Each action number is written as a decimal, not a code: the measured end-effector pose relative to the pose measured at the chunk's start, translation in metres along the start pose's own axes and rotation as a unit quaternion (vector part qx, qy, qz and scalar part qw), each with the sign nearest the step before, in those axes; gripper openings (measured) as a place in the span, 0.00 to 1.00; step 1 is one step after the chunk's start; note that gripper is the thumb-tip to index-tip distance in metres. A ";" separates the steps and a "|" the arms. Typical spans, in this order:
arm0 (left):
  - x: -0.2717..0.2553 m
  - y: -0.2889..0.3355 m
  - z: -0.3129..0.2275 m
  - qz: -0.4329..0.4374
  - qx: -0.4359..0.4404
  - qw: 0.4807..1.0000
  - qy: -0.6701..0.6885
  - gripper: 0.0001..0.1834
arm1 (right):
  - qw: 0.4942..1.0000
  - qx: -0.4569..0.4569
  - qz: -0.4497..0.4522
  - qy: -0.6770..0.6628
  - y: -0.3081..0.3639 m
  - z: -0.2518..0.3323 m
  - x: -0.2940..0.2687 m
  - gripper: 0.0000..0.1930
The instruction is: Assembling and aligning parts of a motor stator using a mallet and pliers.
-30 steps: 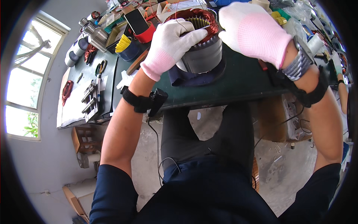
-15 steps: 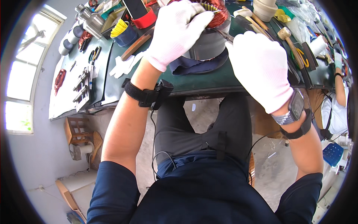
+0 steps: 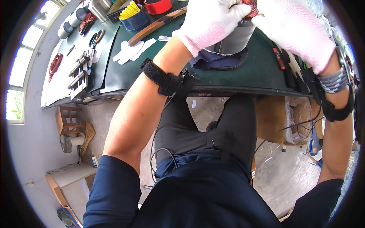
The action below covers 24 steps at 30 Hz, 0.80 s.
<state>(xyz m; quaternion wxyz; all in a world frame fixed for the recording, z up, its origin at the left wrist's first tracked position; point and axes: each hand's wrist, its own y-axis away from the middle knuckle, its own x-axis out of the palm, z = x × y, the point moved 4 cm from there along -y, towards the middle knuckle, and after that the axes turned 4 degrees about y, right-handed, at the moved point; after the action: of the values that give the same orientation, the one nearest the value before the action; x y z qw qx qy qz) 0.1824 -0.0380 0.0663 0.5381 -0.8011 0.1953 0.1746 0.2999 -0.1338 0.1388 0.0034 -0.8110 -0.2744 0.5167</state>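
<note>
Left hand [image 3: 211,21]: gloved, fingers closed over the top of the grey motor stator [image 3: 234,38].
Right hand [image 3: 294,30]: gloved, fingers on the stator's copper windings; grip hidden.
Stator: far centre of bench [image 3: 243,78], on a dark cloth [image 3: 218,62].
Left surroundings: wooden stick [image 3: 156,26], white paper scraps [image 3: 131,51], blue cup [image 3: 136,19].
Right: red-handled tool [image 3: 278,58].

One view: head cam, fisheye, looks steeply down over green bench [image 3: 243,74] edge, lap, floor; close-up.

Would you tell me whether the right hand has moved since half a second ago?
Yes. The right hand has gone from the near table edge back up to the grey metal cylinder, opposite the left hand.
</note>
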 end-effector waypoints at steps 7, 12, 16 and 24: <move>-0.003 -0.005 -0.004 0.064 -0.011 0.998 0.010 0.14 | 0.987 -0.026 -0.152 0.047 0.062 0.004 0.019 0.10; 0.000 0.001 -0.008 0.023 0.052 0.998 -0.014 0.13 | 0.973 0.039 -0.215 0.073 0.071 0.041 0.041 0.07; 0.005 0.004 -0.016 -0.018 0.039 0.998 -0.047 0.11 | 0.979 0.110 -0.166 0.046 0.064 0.054 0.046 0.08; -0.001 0.007 0.002 0.019 -0.030 0.999 0.001 0.12 | 0.993 -0.001 -0.117 -0.022 0.029 -0.005 0.030 0.11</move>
<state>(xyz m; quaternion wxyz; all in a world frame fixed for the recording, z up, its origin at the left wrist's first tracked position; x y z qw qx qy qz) 0.1783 -0.0382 0.0606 0.5103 -0.8134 0.2055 0.1894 0.3266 -0.1431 0.1074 0.0565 -0.7617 -0.3680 0.5303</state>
